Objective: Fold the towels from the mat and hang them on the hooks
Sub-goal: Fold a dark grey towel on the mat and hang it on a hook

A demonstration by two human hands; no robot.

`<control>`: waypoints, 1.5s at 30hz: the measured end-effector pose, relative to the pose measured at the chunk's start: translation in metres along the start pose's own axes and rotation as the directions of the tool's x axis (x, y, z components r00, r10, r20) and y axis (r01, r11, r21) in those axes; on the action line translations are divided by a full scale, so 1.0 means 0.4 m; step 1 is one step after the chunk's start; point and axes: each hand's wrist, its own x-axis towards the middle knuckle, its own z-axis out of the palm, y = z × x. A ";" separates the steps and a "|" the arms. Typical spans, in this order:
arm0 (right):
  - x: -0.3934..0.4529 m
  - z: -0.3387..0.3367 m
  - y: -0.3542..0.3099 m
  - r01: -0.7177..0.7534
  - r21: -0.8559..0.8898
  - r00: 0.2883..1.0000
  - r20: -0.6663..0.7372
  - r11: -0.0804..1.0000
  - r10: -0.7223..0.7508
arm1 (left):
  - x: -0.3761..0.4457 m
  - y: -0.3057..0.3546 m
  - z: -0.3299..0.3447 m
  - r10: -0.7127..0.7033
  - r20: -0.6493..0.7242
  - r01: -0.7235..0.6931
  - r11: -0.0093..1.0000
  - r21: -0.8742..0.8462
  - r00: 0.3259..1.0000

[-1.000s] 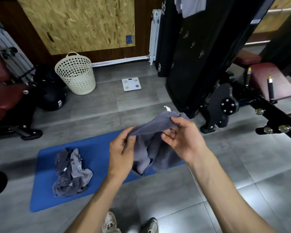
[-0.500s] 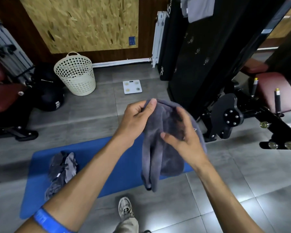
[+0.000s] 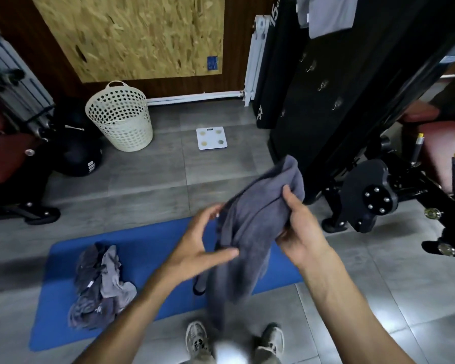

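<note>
A grey towel hangs in the air in front of me, bunched lengthwise, its lower end drooping to my shoes. My right hand grips its upper part, thumb over the cloth. My left hand touches the towel's left edge with fingers spread and nearly straight. A crumpled heap of grey towels lies on the left part of the blue mat. Small metal hooks run down the black panel at the upper right; a folded grey towel hangs at its top.
A cream perforated laundry basket stands by the back wall, a white bathroom scale to its right. Black gym machine parts and maroon pads crowd the right side. A black ball and a bench fill the left.
The towel has come down from chest height and stretched out longer. My left hand let go of its top corner and dropped to the left edge; my right hand now grips the upper part.
</note>
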 end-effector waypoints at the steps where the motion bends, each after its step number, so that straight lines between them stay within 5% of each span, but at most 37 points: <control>1: 0.008 0.011 -0.032 -0.045 0.053 0.999 0.005 0.998 0.044 | -0.013 -0.034 0.017 -0.037 0.069 0.031 0.995 0.091 0.997; 8: 0.088 0.009 -0.189 -0.207 0.128 0.978 0.066 0.970 0.200 | 0.077 -0.034 0.171 -0.178 -0.108 0.168 0.982 -0.090 0.978; 13: 0.136 -0.074 -0.279 -0.280 0.230 0.958 0.136 0.932 0.254 | 0.172 0.063 0.316 -0.188 -0.016 0.180 0.957 -0.226 0.982; 17: 0.147 -0.117 -0.336 -0.320 0.154 0.930 0.238 0.935 0.280 | 0.243 0.106 0.422 -0.263 -0.215 0.161 0.902 -0.400 0.941; 20: 0.157 -0.154 -0.373 -0.221 0.081 0.921 0.346 0.972 0.180 | 0.271 0.137 0.463 -0.305 -0.204 0.134 0.799 -0.586 0.930; 22: 0.168 -0.196 -0.387 -0.004 -0.097 0.923 0.383 0.995 0.041 | 0.279 0.157 0.476 -0.321 -0.185 0.104 0.704 -0.703 0.929; 24: 0.183 -0.263 -0.377 0.270 -0.357 0.891 0.444 0.894 -0.092 | 0.288 0.178 0.466 -0.381 -0.146 0.093 0.541 -0.836 0.913; 26: 0.197 -0.330 -0.348 0.410 -0.538 0.827 0.560 0.736 -0.051 | 0.301 0.196 0.447 -0.415 -0.102 0.102 0.441 -0.892 0.904; 29: 0.212 -0.386 -0.291 0.420 -0.522 0.747 0.663 0.742 0.043 | 0.319 0.229 0.424 -0.473 -0.034 0.206 0.445 -0.872 0.880; 35: 0.250 -0.355 -0.230 0.343 -0.427 0.933 0.254 0.837 -0.253 | 0.302 0.210 0.379 -0.292 0.096 0.202 0.356 -0.912 0.952; 37: 0.259 -0.334 -0.226 0.277 -0.375 0.958 0.175 0.885 -0.226 | 0.283 0.175 0.382 -0.254 0.058 0.163 0.414 -0.895 0.965; 42: 0.245 -0.249 -0.194 0.137 -0.236 0.990 0.067 0.962 -0.125 | 0.220 0.102 0.416 -0.295 -0.151 0.212 0.888 -0.409 0.944; 45: 0.226 -0.215 -0.185 0.105 -0.210 0.990 0.119 0.972 -0.081 | 0.198 0.072 0.408 -0.288 -0.390 0.227 0.954 -0.195 0.875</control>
